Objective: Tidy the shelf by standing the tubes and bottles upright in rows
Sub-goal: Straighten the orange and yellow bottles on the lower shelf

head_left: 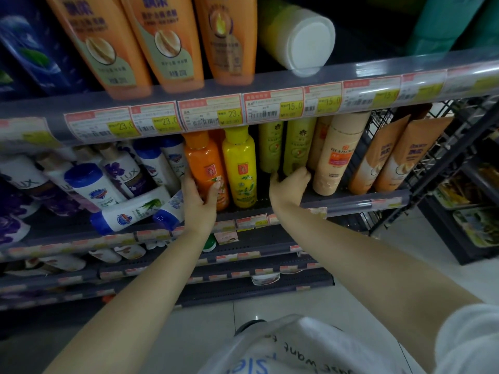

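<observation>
Reaching into the middle shelf [351, 197], the person worked both hands at once. The left hand [198, 198] wrapped the lower body of the orange bottle [206, 168], thumb across its front and fingers behind, a grip that probably served to steady it upright while squaring it against the yellow bottle [240, 168] standing just beside it. The right hand [289, 184] went deeper, its fingers curled round the foot of a yellow-green bottle [298, 149] in the back row, likely because only the base was reachable under the price rail [216, 114] above. Next to it stood a second yellow-green bottle [270, 147] and a beige bottle [337, 157], all upright. Work remained to the left: a white bottle with a blue cap [129, 214] lay on its side at the shelf's front edge, and the white LUX bottles [127, 174] behind it leaned untidily
</observation>
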Demonstrator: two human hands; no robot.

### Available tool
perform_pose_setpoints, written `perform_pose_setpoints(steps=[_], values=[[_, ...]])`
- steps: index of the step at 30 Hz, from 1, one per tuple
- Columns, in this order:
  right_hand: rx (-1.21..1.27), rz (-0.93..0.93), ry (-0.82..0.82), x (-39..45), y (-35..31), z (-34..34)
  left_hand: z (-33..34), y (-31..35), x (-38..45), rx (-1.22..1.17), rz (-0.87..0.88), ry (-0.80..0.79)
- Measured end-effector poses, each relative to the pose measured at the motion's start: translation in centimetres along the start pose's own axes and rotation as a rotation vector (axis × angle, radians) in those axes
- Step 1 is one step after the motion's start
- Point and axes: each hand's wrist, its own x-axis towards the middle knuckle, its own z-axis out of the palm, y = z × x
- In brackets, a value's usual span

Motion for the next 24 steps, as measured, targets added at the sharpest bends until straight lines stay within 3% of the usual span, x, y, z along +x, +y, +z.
perform_pose_setpoints(steps=[6, 24], values=[[0.099, -0.036, -0.110, -0.1, -1.2, 1.6, -0.1, -0.2, 0.1, 0.000, -0.001, -0.009], [0.099, -0.083, -0.124, 0.2, -0.7, 3.0, 0.0, -0.3, 0.2, -0.009, -0.016, -0.007]])
